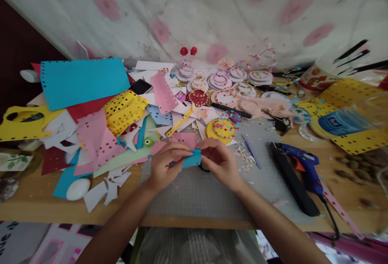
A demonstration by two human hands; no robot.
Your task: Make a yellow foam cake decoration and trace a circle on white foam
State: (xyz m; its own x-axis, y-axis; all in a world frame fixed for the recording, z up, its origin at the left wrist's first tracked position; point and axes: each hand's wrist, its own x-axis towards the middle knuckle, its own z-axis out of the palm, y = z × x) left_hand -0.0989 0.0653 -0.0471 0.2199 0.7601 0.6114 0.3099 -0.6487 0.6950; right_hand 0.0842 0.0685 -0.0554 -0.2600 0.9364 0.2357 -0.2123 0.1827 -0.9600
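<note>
Between my two hands is a small strip of blue paper (192, 159) with a few dark punched holes, held above the grey cutting mat (197, 199). My left hand (168, 163) pinches its left part between thumb and fingers. The thumb and fingertips of my right hand (220, 161) close at its right edge. A dark curved piece, perhaps a scissors handle (205, 168), shows just below the right fingertips. Behind my right hand lies a round yellow piece (218, 134) ringed with small coloured stars.
Paper scraps and a large blue sheet (85, 80) cover the left. Small decorated paper hats (218, 79) stand at the back. Right of the mat lie a blue glue gun (306, 165), a black bar (292, 181), keys (280, 125) and a bottle (342, 123).
</note>
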